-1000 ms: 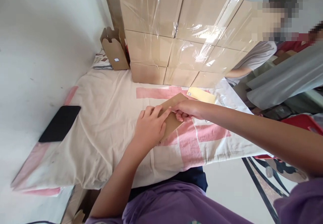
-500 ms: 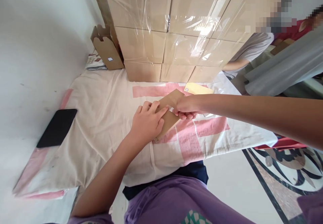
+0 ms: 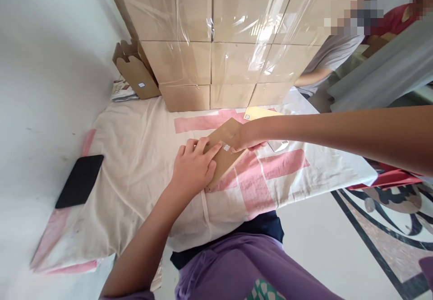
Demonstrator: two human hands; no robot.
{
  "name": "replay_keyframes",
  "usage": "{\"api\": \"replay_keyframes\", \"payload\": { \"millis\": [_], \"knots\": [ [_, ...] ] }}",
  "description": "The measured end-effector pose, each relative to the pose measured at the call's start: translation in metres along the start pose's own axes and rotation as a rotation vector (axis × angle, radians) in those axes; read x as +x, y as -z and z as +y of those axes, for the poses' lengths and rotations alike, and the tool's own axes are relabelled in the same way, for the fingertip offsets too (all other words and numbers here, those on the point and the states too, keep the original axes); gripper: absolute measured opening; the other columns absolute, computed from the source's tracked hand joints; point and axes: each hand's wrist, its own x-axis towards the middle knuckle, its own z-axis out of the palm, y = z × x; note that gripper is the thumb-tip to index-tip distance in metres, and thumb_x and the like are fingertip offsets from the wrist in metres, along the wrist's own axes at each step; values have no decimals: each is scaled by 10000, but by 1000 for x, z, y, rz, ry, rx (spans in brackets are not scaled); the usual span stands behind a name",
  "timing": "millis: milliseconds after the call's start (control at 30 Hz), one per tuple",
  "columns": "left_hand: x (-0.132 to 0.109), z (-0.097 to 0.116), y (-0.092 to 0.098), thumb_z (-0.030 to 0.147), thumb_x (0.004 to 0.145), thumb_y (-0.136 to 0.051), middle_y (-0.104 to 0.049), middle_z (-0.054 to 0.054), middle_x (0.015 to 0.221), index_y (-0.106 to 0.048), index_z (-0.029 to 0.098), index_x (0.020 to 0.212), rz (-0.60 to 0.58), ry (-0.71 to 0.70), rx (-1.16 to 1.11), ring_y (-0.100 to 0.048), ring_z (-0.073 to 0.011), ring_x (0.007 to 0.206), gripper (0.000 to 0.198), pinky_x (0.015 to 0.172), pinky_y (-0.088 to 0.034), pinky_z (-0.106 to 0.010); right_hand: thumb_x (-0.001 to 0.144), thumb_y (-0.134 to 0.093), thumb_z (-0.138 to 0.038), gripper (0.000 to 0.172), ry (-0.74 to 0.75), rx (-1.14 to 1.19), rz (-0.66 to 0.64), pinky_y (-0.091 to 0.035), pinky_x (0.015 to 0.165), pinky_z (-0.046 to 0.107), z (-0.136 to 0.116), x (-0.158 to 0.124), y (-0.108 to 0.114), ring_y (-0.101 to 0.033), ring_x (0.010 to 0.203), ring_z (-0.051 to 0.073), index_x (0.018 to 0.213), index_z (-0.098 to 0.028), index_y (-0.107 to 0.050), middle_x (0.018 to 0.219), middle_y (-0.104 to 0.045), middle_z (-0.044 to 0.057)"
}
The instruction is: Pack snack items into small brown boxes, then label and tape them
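Observation:
A flat, kraft-brown notebook-like item (image 3: pixel 221 169) with a pale edge lies aslant on the cloth-covered table. A small white printed label (image 3: pixel 227 147) is on its upper face. My left hand (image 3: pixel 194 162) rests on the item's left part with fingers spread, the index fingertip beside the label. From the right, my right hand (image 3: pixel 248 135) reaches over the item's far right part. Its fingers are curled close to the label, and what they hold, if anything, is hidden. Partly behind the right wrist lie a yellow card (image 3: pixel 259 113) and a white-edged object (image 3: pixel 280 146).
Film-wrapped cardboard boxes (image 3: pixel 182 63) are stacked at the table's back. An upright brown holder (image 3: pixel 138 74) stands on papers (image 3: pixel 122 90) at the back left. A black tablet-like object (image 3: pixel 80 181) lies near the wall. Another person's arm (image 3: pixel 313 76) shows beyond the boxes.
The view has shifted slightly. My right hand has turned a little over the item, so its curled fingers show less and the label shows more. My left hand stays on the item.

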Motion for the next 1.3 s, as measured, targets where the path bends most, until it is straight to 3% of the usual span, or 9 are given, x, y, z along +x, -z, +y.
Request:
{"api": "replay_keyframes", "payload": {
  "millis": [100, 167, 333, 467, 600, 700, 833, 1100, 1300],
  "knots": [
    [-1, 0, -2, 221, 972, -419, -644, -94, 1350, -639, 333, 1452, 24, -9, 4, -557, -327, 1115, 539, 841, -464, -462, 817, -816, -317, 176, -36, -215, 166, -467, 687, 383, 15, -10, 1, -660, 756, 287, 810, -173, -716, 693, -603, 61],
    [-2, 0, -2, 224, 971, -426, -645, -98, 1338, -638, 335, 1453, 37, -13, -2, -559, -328, 1108, 538, 842, -463, -465, 878, -719, -235, 103, 167, -304, 396, -468, 724, 395, 30, -17, -8, -662, 838, 302, 937, -159, -755, 845, -666, 109],
    [-2, -3, 0, 220, 968, -442, -651, -100, 1330, -614, 320, 1478, 25, 18, -63, -561, -327, 1119, 547, 869, -472, -478, 959, -560, -138, 383, 689, -316, 771, -477, 917, 471, 63, -20, -61, -589, 1097, 318, 1286, -225, -738, 1239, -683, 146],
    [0, -6, 8, 342, 1038, -407, -642, -103, 1337, -601, 324, 1486, -7, 29, -129, -560, -323, 1145, 489, 898, -492, -500, 965, -549, -112, 504, 694, -261, 893, -456, 976, 548, 72, -17, -105, -507, 1266, 373, 1422, -284, -673, 1444, -594, 149],
    [3, -3, 16, 546, 1005, -510, -580, -113, 1447, -567, 333, 1509, -56, 5, -189, -525, -352, 1314, 550, 1058, -471, -562, 935, -624, -149, 603, 663, -45, 955, -389, 1106, 648, 83, -9, -119, -371, 1470, 423, 1496, -368, -595, 1619, -432, 116],
    [4, 4, 18, 665, 930, -591, -436, -99, 1640, -518, 333, 1545, -125, -10, -197, -411, -398, 1489, 703, 1195, -384, -608, 906, -728, -276, 888, 684, 334, 854, -275, 1244, 649, 102, 15, -116, -203, 1609, 391, 1666, -400, -286, 1753, -217, 82],
    [2, 8, 16, 621, 833, -722, -285, -61, 1744, -420, 330, 1606, -237, 10, -147, -283, -451, 1576, 880, 1219, -370, -641, 804, -851, -500, 1290, 785, 928, 447, -276, 1286, 581, 123, 63, -121, -200, 1639, 338, 1693, -381, 76, 1785, -146, 107],
    [-7, -16, 8, 496, 848, -691, -303, -36, 1738, -477, 342, 1566, -224, -111, -161, -314, -414, 1577, 764, 1211, -410, -599, 749, -913, -486, 1282, 825, 1155, 260, -303, 1299, 505, 115, 73, -152, -346, 1585, 328, 1705, -365, -68, 1741, -317, 67],
    [-9, -19, 6, 431, 828, -702, -312, -26, 1733, -524, 351, 1534, -218, -211, -173, -311, -422, 1577, 733, 1220, -403, -607, 721, -927, -505, 1314, 869, 1172, 258, -265, 1305, 464, 126, 64, -163, -210, 1636, 324, 1708, -352, -73, 1797, -97, 76]
  ]
}}
